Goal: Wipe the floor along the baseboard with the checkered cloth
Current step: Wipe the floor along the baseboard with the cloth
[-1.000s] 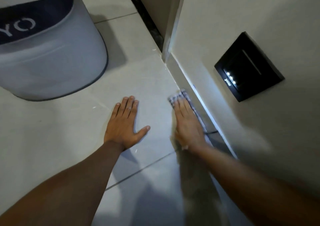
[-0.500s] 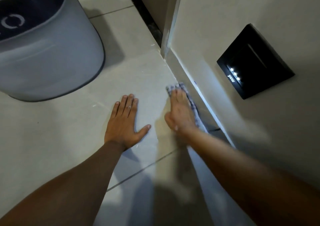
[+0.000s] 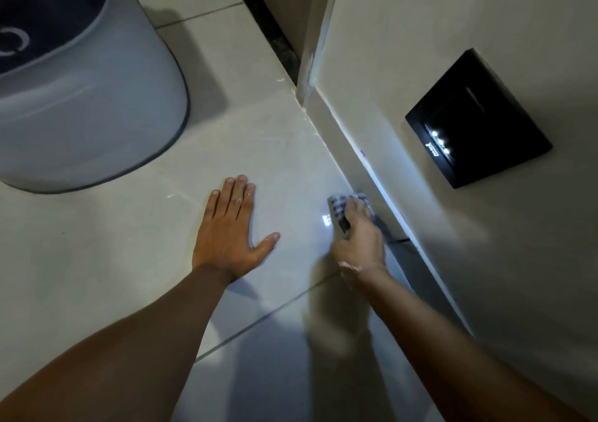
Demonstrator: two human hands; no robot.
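Along the baseboard: the right hand (image 3: 359,240) presses the cloth (image 3: 340,209) onto the floor (image 3: 284,162), just beside the baseboard (image 3: 352,159).
Right hand: fingers curled down over the cloth, gripping it; knuckles face up, and a pale smear shows at the wrist.
Cloth: checkered, bunched, mostly hidden under the fingers; its far edge sticks out ahead of the fingertips. Whether it touches the baseboard cannot be told.
Left hand: the left hand (image 3: 228,230) lies flat on the tile, palm down, fingers together and thumb spread toward the right hand; it holds nothing and sits well apart from the cloth.
Floor: pale glossy tiles with a grout line (image 3: 259,316) crossing under both forearms; a small bright glint lies just left of the cloth.
Baseboard: a pale strip running from the wall corner (image 3: 307,94) toward the lower right; a short dark gap shows in it just behind the right hand.
Wall: a black plate (image 3: 479,118) with small white lights is mounted above the baseboard, to the right of the cloth.
Bin: a grey rounded bin (image 3: 84,97) with a dark top stands on the floor at upper left, well apart from both hands.
Doorway: a dark sill (image 3: 275,36) runs beyond the corner, ahead of the cloth.
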